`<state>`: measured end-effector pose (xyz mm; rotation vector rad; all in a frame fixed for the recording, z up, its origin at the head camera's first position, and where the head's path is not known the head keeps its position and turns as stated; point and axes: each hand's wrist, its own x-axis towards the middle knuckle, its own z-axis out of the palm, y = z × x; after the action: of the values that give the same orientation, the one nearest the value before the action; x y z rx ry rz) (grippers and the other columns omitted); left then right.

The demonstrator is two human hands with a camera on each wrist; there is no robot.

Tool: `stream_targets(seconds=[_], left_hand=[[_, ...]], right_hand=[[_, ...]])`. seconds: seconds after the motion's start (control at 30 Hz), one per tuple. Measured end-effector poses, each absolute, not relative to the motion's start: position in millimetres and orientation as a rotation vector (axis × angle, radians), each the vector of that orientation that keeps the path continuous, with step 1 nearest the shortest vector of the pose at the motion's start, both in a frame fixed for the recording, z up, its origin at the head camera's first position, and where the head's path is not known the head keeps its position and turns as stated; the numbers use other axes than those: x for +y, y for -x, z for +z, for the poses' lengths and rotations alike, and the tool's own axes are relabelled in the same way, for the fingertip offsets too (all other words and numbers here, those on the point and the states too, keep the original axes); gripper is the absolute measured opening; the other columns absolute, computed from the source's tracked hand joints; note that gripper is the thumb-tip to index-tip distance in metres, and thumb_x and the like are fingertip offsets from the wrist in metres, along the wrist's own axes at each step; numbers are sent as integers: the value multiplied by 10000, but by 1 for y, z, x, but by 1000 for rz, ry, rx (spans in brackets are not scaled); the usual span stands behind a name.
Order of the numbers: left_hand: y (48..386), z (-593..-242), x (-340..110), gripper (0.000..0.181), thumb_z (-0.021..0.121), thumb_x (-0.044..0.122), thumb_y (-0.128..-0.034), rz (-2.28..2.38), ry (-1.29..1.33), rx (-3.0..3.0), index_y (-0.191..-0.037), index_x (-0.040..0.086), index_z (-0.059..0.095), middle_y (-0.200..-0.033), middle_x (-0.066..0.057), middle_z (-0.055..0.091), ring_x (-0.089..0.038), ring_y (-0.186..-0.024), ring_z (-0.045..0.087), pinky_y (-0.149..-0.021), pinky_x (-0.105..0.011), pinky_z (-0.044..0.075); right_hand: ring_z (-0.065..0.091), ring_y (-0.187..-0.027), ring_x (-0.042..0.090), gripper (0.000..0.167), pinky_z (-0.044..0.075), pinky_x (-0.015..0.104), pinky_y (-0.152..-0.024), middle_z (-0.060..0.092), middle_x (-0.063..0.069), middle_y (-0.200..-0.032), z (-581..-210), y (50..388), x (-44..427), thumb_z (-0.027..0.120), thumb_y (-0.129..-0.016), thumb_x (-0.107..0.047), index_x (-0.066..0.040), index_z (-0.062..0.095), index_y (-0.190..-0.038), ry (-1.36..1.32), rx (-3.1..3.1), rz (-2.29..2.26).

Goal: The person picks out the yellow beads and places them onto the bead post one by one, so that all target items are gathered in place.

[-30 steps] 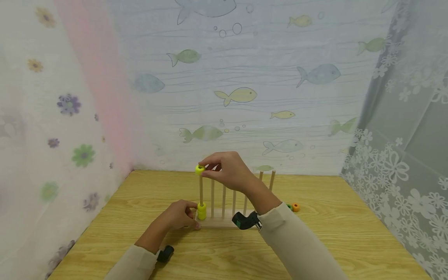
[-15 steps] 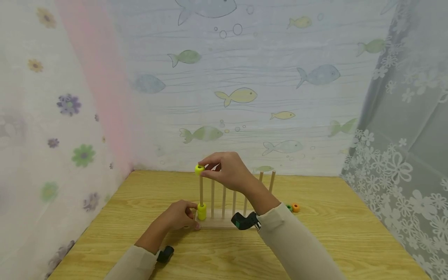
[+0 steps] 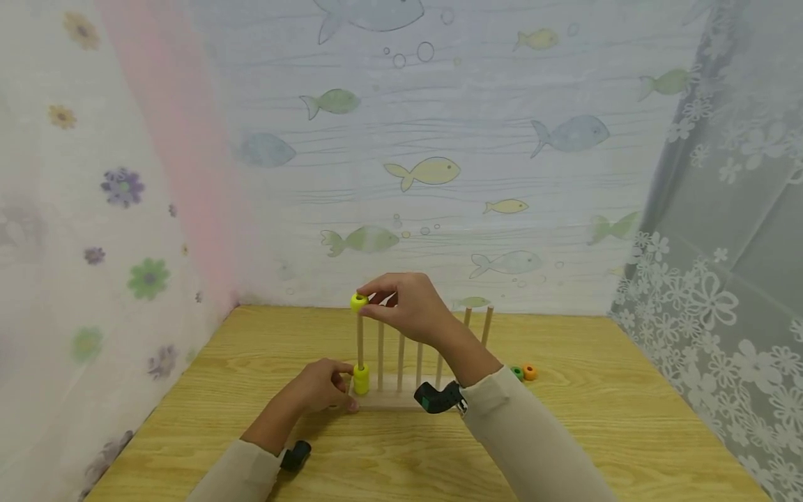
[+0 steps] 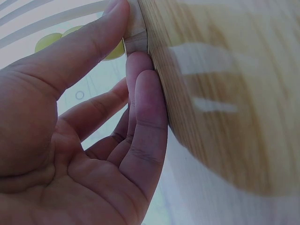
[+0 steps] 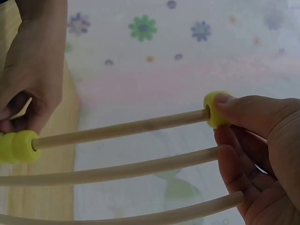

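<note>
A wooden peg rack (image 3: 392,400) stands on the table, with several upright pegs on a flat base. My left hand (image 3: 316,387) holds the left end of the base; in the left wrist view its thumb (image 4: 101,40) and fingertips meet the wooden end. Yellow beads (image 3: 361,380) are stacked low on the leftmost peg (image 3: 360,341). At that peg's top, my right hand (image 3: 408,305) pinches another yellow bead (image 5: 214,117) between thumb and fingers. The peg's tip sits at the bead's hole in the right wrist view. My right forearm hides part of the rack.
A green bead (image 3: 517,374) and an orange bead (image 3: 530,372) lie on the wood-grain table (image 3: 596,418), right of the rack. Behind the table hangs a fish-print curtain (image 3: 426,230). Two pegs (image 3: 486,324) rise beyond my right wrist.
</note>
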<state>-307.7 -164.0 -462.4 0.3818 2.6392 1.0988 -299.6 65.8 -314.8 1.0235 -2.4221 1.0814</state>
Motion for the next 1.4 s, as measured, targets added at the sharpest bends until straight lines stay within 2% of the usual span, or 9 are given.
stream_targets(seconds=[1.1, 1.4], left_hand=[[306, -462, -164, 743, 945, 214, -757, 1121, -387, 2632, -1412, 59, 631, -914, -57, 628, -196, -721, 588, -624, -334, 485], [306, -462, -164, 744, 948, 215, -755, 1117, -383, 2640, -1409, 53, 633, -911, -55, 629, -195, -721, 589, -623, -334, 488]], right_hand=[[706, -895, 31, 239, 576, 185, -760, 771, -30, -1100, -314, 299, 65, 809, -928, -207, -148, 798, -1159, -1006, -2463, 1084], [735, -905, 107, 249, 578, 183, -751, 772, -6, -1093, -316, 300, 65, 806, -929, -201, -133, 793, -1169, -1014, -2478, 1085]])
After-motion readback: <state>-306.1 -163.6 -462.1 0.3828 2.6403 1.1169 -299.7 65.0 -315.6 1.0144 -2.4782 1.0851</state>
